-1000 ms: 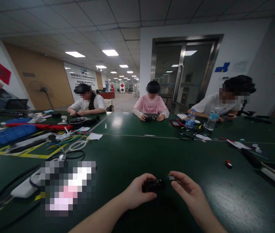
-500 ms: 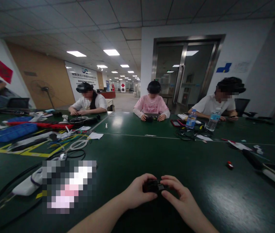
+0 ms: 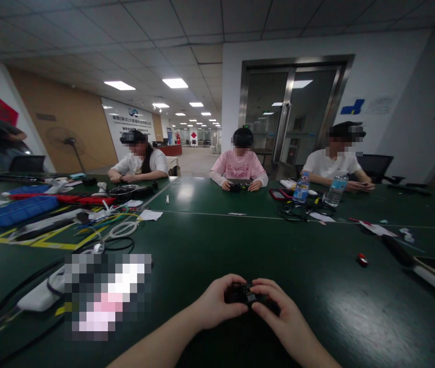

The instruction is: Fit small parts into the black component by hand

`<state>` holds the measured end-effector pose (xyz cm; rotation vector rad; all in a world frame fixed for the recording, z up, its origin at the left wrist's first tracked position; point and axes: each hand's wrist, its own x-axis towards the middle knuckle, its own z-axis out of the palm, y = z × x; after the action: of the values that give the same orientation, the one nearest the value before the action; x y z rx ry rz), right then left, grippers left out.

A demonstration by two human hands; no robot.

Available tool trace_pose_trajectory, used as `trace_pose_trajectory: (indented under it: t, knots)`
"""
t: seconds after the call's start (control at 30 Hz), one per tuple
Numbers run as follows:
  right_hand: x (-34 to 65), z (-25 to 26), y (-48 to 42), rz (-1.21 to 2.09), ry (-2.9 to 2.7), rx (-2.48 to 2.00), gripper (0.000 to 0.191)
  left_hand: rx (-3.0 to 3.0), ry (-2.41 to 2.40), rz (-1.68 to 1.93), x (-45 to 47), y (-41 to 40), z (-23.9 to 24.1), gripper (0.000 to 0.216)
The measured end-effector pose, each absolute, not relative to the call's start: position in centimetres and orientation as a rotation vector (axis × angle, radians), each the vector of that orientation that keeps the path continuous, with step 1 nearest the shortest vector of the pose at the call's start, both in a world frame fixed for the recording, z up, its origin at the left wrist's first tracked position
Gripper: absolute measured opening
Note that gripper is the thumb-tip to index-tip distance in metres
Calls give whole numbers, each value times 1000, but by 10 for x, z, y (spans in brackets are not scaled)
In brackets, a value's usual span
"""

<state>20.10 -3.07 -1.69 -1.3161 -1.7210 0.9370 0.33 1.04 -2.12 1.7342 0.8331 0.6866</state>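
Observation:
Low in the middle of the view, both my hands meet over the dark green table [image 3: 209,240]. My left hand [image 3: 217,301] is curled round a small black device [image 3: 240,293], gripping its left side. My right hand [image 3: 278,309] presses against the device's right side, thumb and fingers pinched on it. A small part it carried is hidden between the fingers and the device. The device's lower half is covered by my fingers.
Three people sit across the table, each with small items in hand. Two water bottles [image 3: 300,187] stand at the back right. A blue tray [image 3: 18,209], cables [image 3: 121,229] and tools crowd the left. A small red item [image 3: 362,259] and a dark flat bar [image 3: 428,266] lie right.
My right hand, a second ago apart and pinching a small part, has moved left onto the black device and now presses on it. The left hand has stayed put.

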Motion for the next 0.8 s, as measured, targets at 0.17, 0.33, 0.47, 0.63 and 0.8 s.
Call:
trace_pose_trajectory:
  t: [0.17,0.33,0.47,0.63,0.8]
  knots:
    - [200,-18,-30,936,-1722,-1316,20,1736,825,687,4,10,-21,44]
    - [198,-15,-31,914,-1761,-1334,20,1781,871,680,4,9,-20,42]
    - [198,-13,-32,917,-1751,-1337,20,1770,847,683,3,9,-23,43]
    - [199,-15,-32,944,-1732,-1345,20,1752,837,676,2,10,-24,44]
    - [199,-15,-32,972,-1727,-1346,20,1737,830,659,3,8,-18,43]
